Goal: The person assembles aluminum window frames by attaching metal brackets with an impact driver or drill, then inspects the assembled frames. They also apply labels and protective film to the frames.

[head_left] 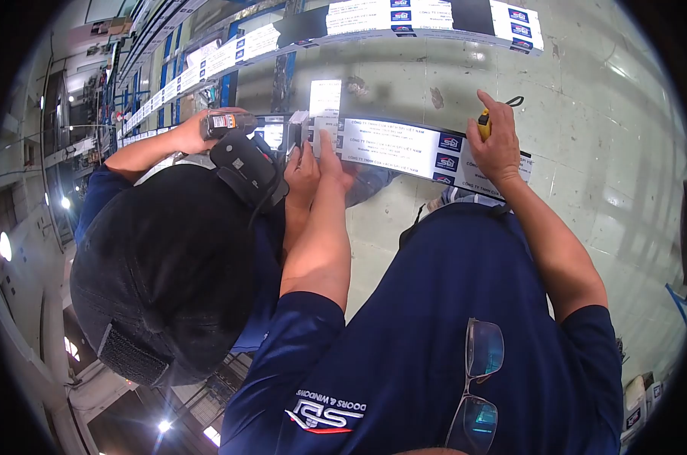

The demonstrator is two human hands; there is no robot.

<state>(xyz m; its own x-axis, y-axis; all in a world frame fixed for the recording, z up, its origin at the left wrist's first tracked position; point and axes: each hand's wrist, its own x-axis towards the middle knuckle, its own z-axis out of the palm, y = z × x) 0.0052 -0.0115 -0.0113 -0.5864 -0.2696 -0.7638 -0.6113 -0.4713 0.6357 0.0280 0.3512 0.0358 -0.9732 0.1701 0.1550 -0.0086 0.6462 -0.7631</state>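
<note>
A long profile covered in white printed film with blue logos lies across the view in front of my body. My left hand has its fingers closed at the lower end of a short white-labelled piece, which stands across the long profile. My right hand holds a yellow and black tool with a black cord loop, near the profile's right end. Beside my left hand, a co-worker's hand touches the same area. The co-worker's other hand grips a dark labelled tool.
The co-worker's black cap and head-mounted device are close on my left. More film-covered profiles lie on a blue rack ahead. Pale floor shows at right. Glasses hang at my chest.
</note>
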